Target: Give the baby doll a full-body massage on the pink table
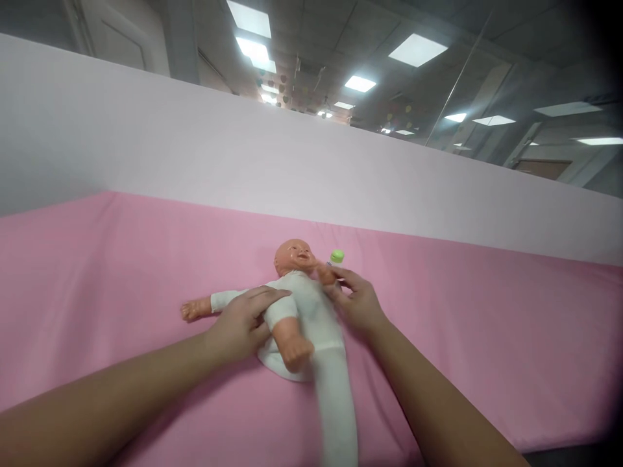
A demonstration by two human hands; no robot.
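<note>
A baby doll (316,311) with a bald plastic head and a white cloth body lies face up on the pink sheet. One of its legs is bent up over the belly, and my left hand (243,321) is closed round that leg above the plastic foot (294,350). The other leg stretches down toward me. My right hand (357,298) pinches the doll's raised plastic hand (325,275) beside its chin. The doll's other arm (197,309) lies out to the left. Just behind my right fingers stands a bottle with a green cap (337,255), its lower part hidden.
A pink sheet (462,344) with some folds covers the surface. Along the back runs a low white wall (292,162), with a side wall at the left. Beyond it, glass shows ceiling lights (418,50) and doors.
</note>
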